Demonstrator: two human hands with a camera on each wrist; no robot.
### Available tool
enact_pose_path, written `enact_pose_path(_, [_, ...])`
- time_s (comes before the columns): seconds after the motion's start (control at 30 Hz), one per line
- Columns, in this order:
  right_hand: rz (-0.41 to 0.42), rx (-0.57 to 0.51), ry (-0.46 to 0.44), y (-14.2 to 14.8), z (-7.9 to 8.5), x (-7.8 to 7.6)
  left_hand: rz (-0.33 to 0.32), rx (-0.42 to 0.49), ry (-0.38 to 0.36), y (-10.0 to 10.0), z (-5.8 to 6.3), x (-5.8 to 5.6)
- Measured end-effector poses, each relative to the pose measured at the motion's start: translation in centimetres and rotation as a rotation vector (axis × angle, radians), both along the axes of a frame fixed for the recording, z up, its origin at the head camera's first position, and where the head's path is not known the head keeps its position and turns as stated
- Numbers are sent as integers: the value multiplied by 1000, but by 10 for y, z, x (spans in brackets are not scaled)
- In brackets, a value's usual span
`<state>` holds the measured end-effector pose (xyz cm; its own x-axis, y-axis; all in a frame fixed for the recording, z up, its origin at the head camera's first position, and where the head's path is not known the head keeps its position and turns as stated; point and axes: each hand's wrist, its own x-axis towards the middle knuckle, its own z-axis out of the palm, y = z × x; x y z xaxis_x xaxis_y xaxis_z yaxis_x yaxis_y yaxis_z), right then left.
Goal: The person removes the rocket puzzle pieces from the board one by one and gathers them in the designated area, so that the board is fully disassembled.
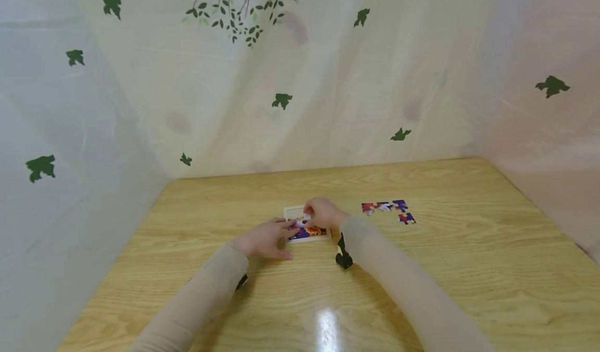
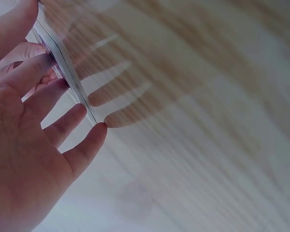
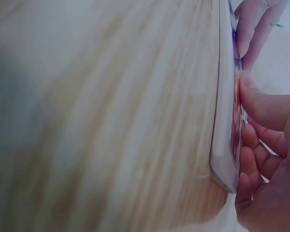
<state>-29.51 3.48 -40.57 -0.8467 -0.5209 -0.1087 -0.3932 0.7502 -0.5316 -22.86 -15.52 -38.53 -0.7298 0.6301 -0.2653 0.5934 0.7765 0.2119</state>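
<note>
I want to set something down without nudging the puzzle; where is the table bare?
The table is bare right of the loose pieces, left of the left hand, and between the frame and back curtain. It is crowded at the frame, where the right hand works too, and nearer, where the sleeves cross.

Pale-rimmed puzzle tray (image 1: 294,212) lying flat, purple and orange picture across its lower part, upper left bare, left hand (image 1: 266,239) touching its left side, right hand (image 1: 325,214) over its right, loose red, white and purple pieces (image 1: 385,206) flat beyond
</note>
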Motion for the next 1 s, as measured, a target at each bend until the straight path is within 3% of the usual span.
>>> enact_pose_path(0.53, [38, -181, -78, 4, 0, 8, -19, 15, -9, -6, 0, 6])
enact_pose_path(0.73, [24, -284, -84, 7, -3, 11, -39, 11, 5, -7, 0, 8])
enact_pose_path(1.0, [-29, -338, -75, 13, -5, 13, -38, 22, 9, -9, -1, 10])
